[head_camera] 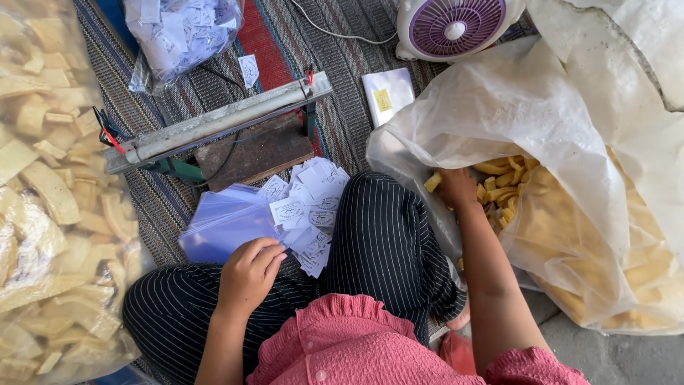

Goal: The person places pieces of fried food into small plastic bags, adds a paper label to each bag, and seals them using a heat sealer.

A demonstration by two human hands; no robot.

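Observation:
My left hand rests on my striped trouser leg, fingers curled, at the near edge of a stack of small clear plastic bags. A pile of small white printed paper slips lies just right of the stack. My right hand reaches into the mouth of a big translucent sack full of yellow chips and closes around some of them; one chip sticks out at its left.
A metal bar sealer on a wooden block lies ahead on the woven mat. Packed bags of chips pile up at left. A bag of paper slips, a pack of bags and a small fan lie farther off.

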